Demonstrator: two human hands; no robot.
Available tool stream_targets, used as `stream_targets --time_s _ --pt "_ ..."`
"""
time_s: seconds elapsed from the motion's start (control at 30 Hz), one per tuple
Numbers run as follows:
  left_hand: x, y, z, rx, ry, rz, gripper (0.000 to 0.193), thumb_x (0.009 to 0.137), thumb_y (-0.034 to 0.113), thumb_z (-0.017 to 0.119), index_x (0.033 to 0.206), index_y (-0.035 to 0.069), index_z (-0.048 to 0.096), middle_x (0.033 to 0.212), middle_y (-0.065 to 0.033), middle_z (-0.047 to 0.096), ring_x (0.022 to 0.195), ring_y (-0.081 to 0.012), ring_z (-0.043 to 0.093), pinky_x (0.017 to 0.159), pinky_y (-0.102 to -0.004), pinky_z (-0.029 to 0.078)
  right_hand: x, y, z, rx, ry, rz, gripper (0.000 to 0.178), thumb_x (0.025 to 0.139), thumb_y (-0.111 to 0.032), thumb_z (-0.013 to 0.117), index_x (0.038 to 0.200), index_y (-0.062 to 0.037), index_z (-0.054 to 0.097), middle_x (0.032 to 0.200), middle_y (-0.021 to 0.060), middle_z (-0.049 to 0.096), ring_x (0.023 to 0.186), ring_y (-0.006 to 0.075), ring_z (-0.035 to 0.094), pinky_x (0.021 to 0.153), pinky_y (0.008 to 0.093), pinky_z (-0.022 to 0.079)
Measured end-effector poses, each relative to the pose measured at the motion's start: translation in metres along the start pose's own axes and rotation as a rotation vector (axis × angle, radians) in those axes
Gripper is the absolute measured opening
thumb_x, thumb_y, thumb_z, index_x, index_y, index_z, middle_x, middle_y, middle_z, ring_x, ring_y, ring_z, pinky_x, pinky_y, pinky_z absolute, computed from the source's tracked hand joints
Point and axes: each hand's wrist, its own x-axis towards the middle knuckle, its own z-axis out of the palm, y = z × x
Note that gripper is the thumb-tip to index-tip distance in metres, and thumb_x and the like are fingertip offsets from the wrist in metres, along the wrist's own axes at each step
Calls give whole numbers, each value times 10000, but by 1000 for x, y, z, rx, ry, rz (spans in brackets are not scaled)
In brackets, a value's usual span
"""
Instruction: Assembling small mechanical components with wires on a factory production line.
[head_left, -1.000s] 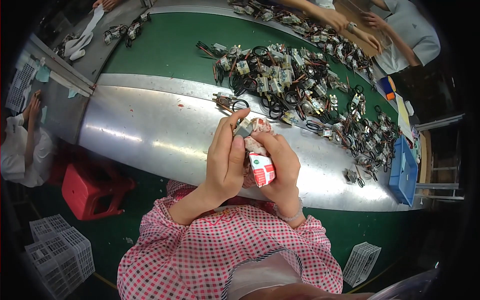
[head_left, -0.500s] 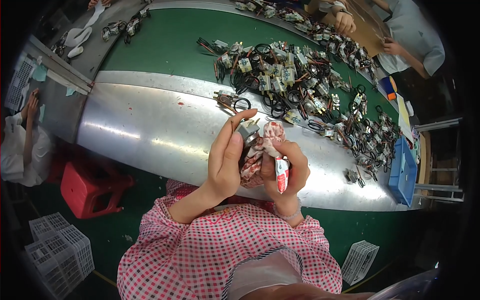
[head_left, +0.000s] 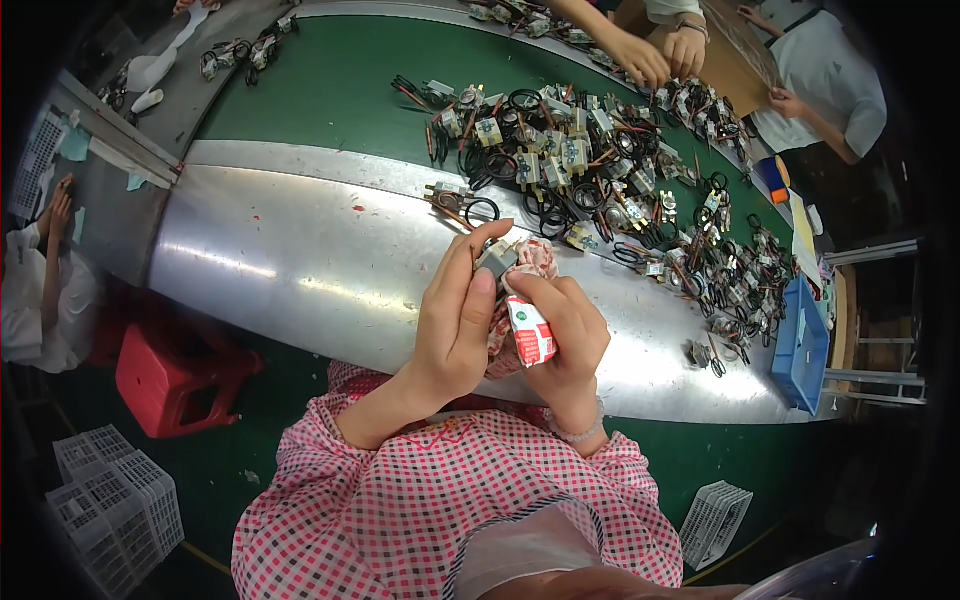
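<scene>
Left hand (head_left: 450, 325) is closed around one grey metal part (head_left: 494, 262), thumb pressed on its near side; we've got it up over the near edge of the pile, above the steel bench (head_left: 260, 235). Right hand (head_left: 568, 330) grips one bunched red-and-white cloth (head_left: 538, 256), which sits right beside the part; fingers hide whether they touch. Bracelet count: one, right wrist.

Below the right fingers hangs one red-and-white printed piece (head_left: 530, 332) with a small green round mark. Red print shows on it, too small for us to read reliably.

Just ahead of our hands: one wired unit (head_left: 450, 192) with a black cord loop, at the front left of the main pile (head_left: 560, 150). Pile is dozens of similar units with black cords, overlapping, so we can't get an exact count. It spreads over the green surface (head_left: 300, 95) and onto the steel.

Farther out: one blue bin (head_left: 801, 350) at right, one blue-and-orange roll (head_left: 773, 180) behind it, one red stool (head_left: 165, 385) at left, one white crate (head_left: 716, 525) lower right. Two co-worker hands (head_left: 640, 62) meet at the far units, top right.
</scene>
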Motion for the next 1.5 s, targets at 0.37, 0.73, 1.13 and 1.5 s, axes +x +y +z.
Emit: stream_targets --time_s 0.37,0.73,1.13,1.5 --pt "-1 -5 3 24 9 105 342 883 131 298 1142 -70 396 1055 -172 475 947 -239 495 826 -294 372 1 1 3 64 21 65 290 613 57 565 893 -10 528 683 95 524 551 216 508 506 258 405" --pt "1 -6 5 -259 -50 -51 417 903 230 259 1201 -52 332 1007 -116 512 899 -132 509 801 -225 383 1 0 -3 30 7 42 271 617 58 579 878 -2 541 682 110 539 547 222 517 503 262 408" --pt "24 -7 -32 -335 217 73 360 917 199 278 1204 -10 336 916 -69 473 706 -98 476 613 -205 387 -3 21 4 60 -35 116 277 628 74 561 896 5 555 711 113 539 593 208 521 547 264 406" --pt "168 -71 -100 725 255 266 359 855 97 413 1189 -25 365 1129 -181 428 1028 -283 445 902 -351 331 -8 34 18 336 390 634 286 903 -249 341 814 -19 485 785 69 501 726 164 472 711 282 375"
